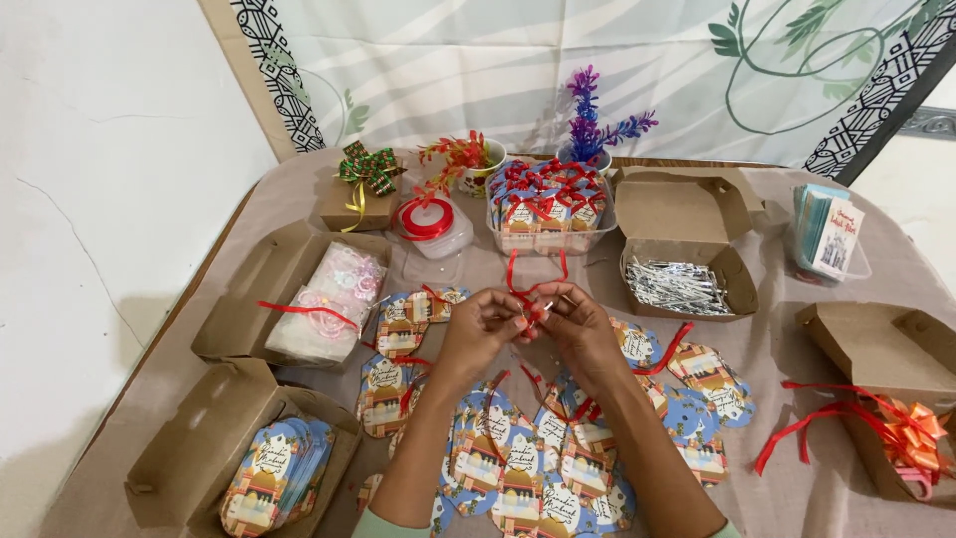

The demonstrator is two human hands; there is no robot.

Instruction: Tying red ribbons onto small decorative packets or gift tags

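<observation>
Cloth-covered table crowded: cardboard boxes, printed tags below; both hands pinching red ribbon.

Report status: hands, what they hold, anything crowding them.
Left hand and right hand together, pinching red ribbon. Paper tags spread beneath. Nothing blocking.

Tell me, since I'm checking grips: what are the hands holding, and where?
Both hands pinch a red ribbon near its ends with the fingers; its loop arches above.

The fingers hide the red ribbon's ends, perhaps a knot.
</observation>
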